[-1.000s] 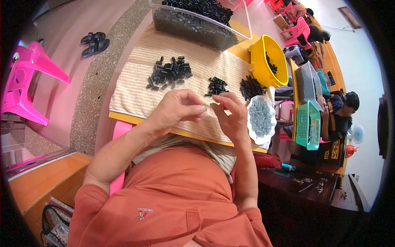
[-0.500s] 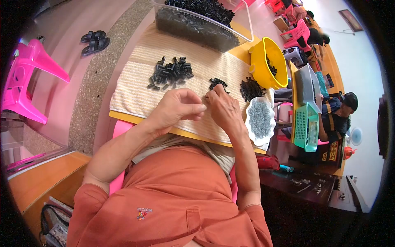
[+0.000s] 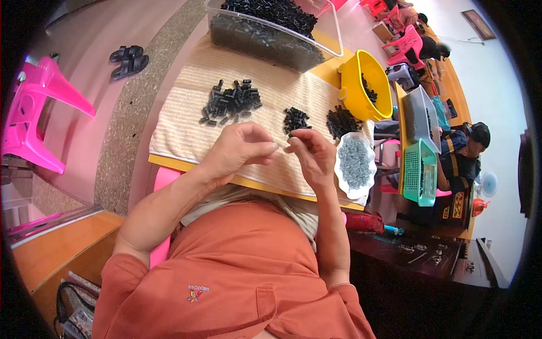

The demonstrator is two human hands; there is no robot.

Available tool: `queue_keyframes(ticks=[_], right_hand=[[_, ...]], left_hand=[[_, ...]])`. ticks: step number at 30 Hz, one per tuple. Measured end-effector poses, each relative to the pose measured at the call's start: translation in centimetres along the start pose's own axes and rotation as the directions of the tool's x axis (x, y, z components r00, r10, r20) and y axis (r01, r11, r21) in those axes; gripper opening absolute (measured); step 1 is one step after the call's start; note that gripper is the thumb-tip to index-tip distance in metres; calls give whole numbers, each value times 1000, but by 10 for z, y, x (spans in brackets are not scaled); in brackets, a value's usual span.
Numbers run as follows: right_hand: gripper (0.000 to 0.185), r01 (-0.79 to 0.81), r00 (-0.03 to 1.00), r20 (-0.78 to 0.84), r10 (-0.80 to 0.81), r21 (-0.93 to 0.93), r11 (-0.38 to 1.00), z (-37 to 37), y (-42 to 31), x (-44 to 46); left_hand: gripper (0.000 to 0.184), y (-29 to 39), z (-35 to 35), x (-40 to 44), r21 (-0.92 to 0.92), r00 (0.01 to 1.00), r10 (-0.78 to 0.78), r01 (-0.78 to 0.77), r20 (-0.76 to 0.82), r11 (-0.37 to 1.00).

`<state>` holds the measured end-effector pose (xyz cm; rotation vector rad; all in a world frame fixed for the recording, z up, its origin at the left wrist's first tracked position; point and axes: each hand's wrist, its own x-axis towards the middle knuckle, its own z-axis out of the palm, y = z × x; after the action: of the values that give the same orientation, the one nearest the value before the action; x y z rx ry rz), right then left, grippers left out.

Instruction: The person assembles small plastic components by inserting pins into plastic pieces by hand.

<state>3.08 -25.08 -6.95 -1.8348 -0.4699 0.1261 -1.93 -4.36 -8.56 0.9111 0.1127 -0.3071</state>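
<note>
My left hand (image 3: 241, 150) is over the near part of a striped towel (image 3: 186, 107), thumb and fingertips pinched together. Just to its right, my right hand (image 3: 314, 155) is also closed in a pinch, its fingertips pointing at the left ones with a small gap between. Whatever the two pinches hold is too small to make out. Beyond the right hand lies a small pile of tiny black parts (image 3: 295, 120). A larger heap of black cylindrical pieces (image 3: 232, 100) sits past the left hand. Thin black pieces (image 3: 342, 121) are piled farther right.
A white scalloped dish (image 3: 370, 179) of small clear parts stands beside my right forearm. Behind the piles are a clear bin (image 3: 254, 42) full of black pieces and a yellow tub (image 3: 351, 93). Farther right, a person (image 3: 460, 158) sits by a green basket (image 3: 415, 175).
My right hand has drawn back from the small black pile and turned its fingertips toward my left hand. The left hand has barely moved.
</note>
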Motion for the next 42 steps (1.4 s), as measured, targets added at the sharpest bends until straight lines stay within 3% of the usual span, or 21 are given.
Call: queue_keyframes(ticks=[1, 4, 10, 19, 22, 28, 37, 42], right_hand=[[14, -38, 999, -2, 38, 148, 988, 0, 3, -1], [17, -82, 997, 19, 80, 295, 952, 0, 2, -6], [15, -142, 989, 23, 147, 439, 887, 8, 8, -13], [15, -164, 985, 24, 173, 477, 864, 13, 9, -20], [15, -172, 984, 25, 177, 394, 903, 12, 12, -21], [15, -160, 986, 33, 164, 481, 862, 16, 10, -21], [18, -186, 983, 70, 172, 367, 912, 14, 11, -25], [24, -142, 989, 93, 112, 454, 880, 16, 10, -25]], left_hand=[[16, 1, 0, -1, -4, 1000, -3, 3, 2, 1000], [16, 1, 0, -1, -4, 1000, 0, 0, 4, 1000], [16, -2, -2, 0, 4, 1000, 3, -3, 9, 1000], [14, -4, -1, 0, 54, 999, 33, -34, 33, 998], [13, -6, -2, 1, 52, 998, 39, -42, 44, 998], [13, -5, -2, 1, 69, 997, 51, -55, 61, 996], [13, -1, -1, -1, 117, 995, 85, -90, 46, 989], [13, -2, -1, -1, 121, 995, 95, -99, 44, 988]])
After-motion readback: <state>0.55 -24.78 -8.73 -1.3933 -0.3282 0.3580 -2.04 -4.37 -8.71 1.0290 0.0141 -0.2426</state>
